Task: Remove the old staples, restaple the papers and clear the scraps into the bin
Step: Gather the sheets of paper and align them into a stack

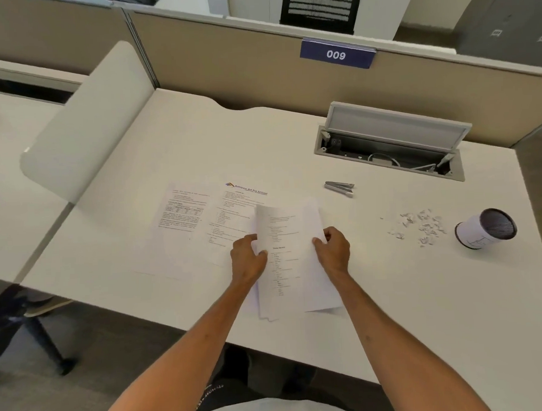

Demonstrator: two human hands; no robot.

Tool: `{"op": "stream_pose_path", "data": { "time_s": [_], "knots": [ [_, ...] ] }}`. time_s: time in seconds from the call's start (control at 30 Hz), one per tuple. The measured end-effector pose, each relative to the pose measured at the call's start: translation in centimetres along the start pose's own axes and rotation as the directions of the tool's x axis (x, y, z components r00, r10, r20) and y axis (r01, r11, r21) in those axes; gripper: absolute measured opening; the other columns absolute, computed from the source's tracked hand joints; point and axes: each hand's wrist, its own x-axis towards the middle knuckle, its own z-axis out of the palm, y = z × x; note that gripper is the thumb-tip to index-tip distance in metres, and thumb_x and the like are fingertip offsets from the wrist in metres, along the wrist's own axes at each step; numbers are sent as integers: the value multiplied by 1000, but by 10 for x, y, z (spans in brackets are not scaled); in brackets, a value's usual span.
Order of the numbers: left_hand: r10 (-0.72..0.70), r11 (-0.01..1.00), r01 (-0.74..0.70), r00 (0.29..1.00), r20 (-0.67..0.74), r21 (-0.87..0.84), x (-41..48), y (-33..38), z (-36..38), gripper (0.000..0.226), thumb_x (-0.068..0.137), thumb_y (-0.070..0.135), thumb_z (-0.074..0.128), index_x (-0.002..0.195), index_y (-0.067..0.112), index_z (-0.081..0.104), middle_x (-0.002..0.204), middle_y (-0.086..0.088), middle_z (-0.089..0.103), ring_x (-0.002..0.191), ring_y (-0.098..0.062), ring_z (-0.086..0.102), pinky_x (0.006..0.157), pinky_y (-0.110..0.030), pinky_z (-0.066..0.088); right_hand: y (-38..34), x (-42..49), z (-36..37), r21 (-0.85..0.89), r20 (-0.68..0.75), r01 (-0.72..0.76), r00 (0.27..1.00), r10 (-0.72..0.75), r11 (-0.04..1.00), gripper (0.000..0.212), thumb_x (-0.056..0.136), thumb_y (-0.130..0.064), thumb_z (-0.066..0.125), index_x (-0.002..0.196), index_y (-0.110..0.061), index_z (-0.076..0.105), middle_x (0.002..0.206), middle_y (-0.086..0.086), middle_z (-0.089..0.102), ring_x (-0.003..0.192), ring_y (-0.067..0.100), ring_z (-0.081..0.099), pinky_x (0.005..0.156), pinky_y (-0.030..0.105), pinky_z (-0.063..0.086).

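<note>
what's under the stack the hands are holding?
The stack overlaps the right edge of the letterhead sheet and a white sheet showing at its right. Anything beneath its middle is covered.

Head-worn wide-angle view, forward and down, close over the desk (420,307)

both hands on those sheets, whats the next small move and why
Probably tap the held sheets on the desk to square them. The left hand and right hand each grip a side, and the lower edges look fanned and uneven. The stapler lies just beyond the right hand, within easy reach once the stack is square.
</note>
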Motion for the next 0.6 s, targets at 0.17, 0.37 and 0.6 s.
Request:
{"op": "stream_pose_path", "data": {
  "time_s": [0.17,0.37,0.6],
  "knots": [
    [12,999,-15,999,52,44,-2,6,3,69,97,14,71,161,12,47,158,-18,49,148,-37,46,124,-53,44,0,-14,12,-422,-50,53,995,-82,905,45,93,-26,79,131,-9,63,129,13,55,122,35,53,94,47,51],
    [-67,996,66,998,-21,-57,9,-8,14,70,88,21,74,153,26,48,140,-6,61,130,-32,60,109,-56,59,-10,-23,23,-390,-76,-17,997,-13,921,48,93,-19,78,135,-5,58,133,15,53,126,36,52,99,48,49],
    [-18,993,20,1000,24,-116,17,0,4,42,104,14,67,145,22,61,134,-2,63,114,-24,71,100,-49,66,-15,-21,27,-396,-89,-61,996,28,916,56,93,-18,78,142,-5,54,138,15,52,131,35,50,102,48,48]
  ]
}}
